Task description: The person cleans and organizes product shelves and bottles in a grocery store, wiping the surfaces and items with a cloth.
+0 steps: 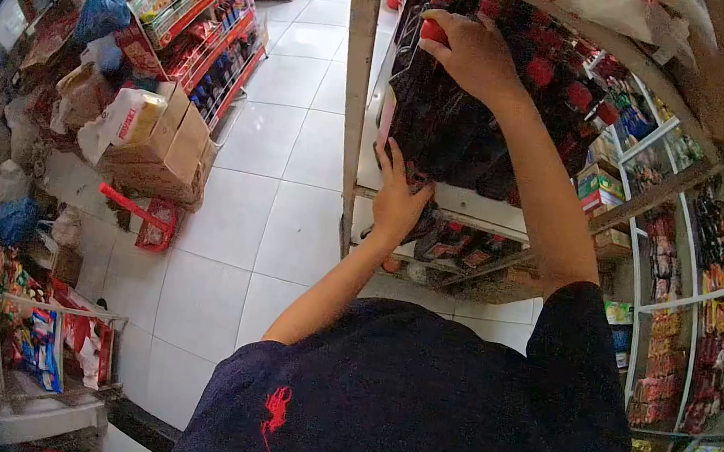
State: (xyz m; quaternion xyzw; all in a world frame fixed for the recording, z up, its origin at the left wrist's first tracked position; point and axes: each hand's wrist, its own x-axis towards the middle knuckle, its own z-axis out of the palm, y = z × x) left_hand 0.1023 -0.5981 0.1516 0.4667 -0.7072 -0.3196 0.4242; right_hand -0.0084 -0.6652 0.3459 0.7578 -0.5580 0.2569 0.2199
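Dark bottles with red caps (449, 136) stand packed together on a white shelf (476, 207) in front of me. My right hand (483, 56) reaches over their tops, its thumb and fingers closed around the red cap (433, 29) of a bottle in the left part of the group. Lower down, my left hand (400, 205) rests at the shelf's front left corner, against the base of the bottles. Its fingers are apart and stretched upward; whether they press on a bottle or only the shelf edge is hard to see.
More dark packs (461, 245) lie on the level below. Shelves of hanging sachets (666, 333) line the right side. To the left are a cardboard box (165, 147), a red plastic basket (158, 230) and a snack rack (209, 29), with a white tiled floor (239, 209) between.
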